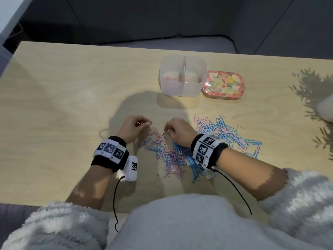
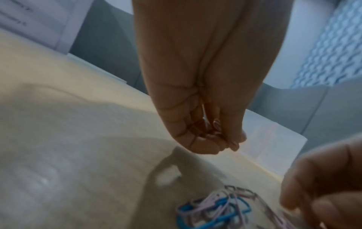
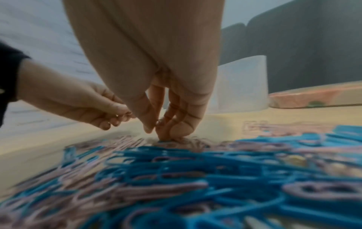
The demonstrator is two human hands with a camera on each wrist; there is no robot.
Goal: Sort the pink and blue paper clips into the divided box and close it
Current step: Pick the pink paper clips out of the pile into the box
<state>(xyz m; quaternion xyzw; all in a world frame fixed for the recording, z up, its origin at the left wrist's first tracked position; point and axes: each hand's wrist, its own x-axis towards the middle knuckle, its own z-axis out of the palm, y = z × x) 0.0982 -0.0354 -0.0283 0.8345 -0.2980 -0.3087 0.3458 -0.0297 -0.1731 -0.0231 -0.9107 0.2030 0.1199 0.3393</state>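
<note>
A heap of pink and blue paper clips (image 1: pixel 189 147) lies mixed on the wooden table (image 1: pixel 63 87); it fills the foreground of the right wrist view as blurred paper clips (image 3: pixel 195 178). My left hand (image 1: pixel 138 126) hovers at the heap's left edge, fingers curled round several pink clips (image 2: pixel 216 126). My right hand (image 1: pixel 175 129) reaches down at the heap's far edge, its fingertips (image 3: pixel 166 134) pinching a clip there. The clear divided box (image 1: pixel 182 75) stands open behind the heap with pink clips in its left compartment. Its floral lid (image 1: pixel 223 84) lies to the right.
A dark sofa (image 1: pixel 162 20) runs behind the table's far edge. A white rounded object (image 1: pixel 326 109) sits at the right edge under a plant shadow. Cables hang from both wristbands toward my lap.
</note>
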